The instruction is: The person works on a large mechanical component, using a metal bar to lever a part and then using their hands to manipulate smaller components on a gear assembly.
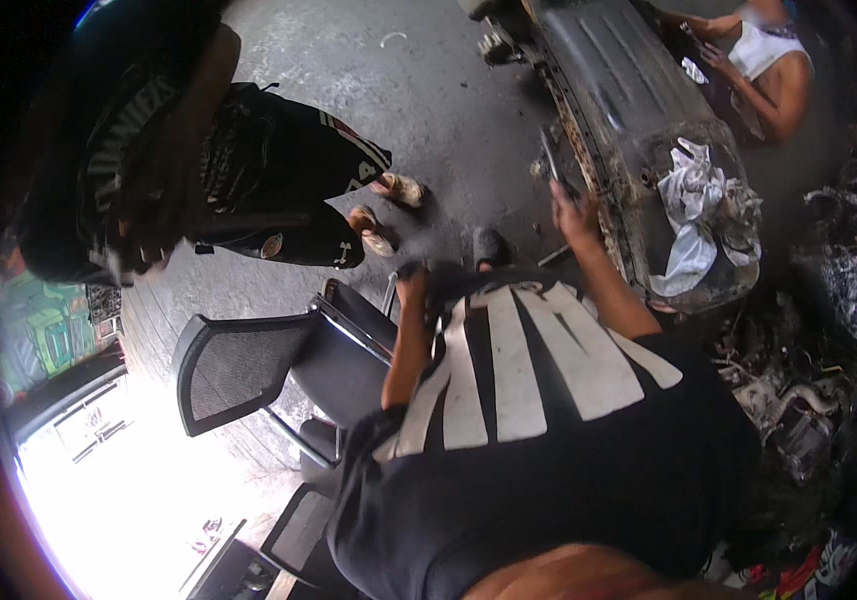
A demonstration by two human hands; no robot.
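Observation:
My right hand is closed around a long, slim metal tool that points away from me; its exact kind is unclear. That hand is beside the near-left edge of a large, dark, dirty metal body with a rusty rim. Crumpled whitish sheeting lies on the body's near end. In front of my shirt, my left hand is bent in close to a black chair's metal frame. Its fingers are dark and blurred, so whether they hold anything does not show.
A black mesh-backed chair stands at my left. One person in dark clothes stands at the far left. Another in a white top is beyond the metal body, hands raised. Tangled metal parts are heaped at my right.

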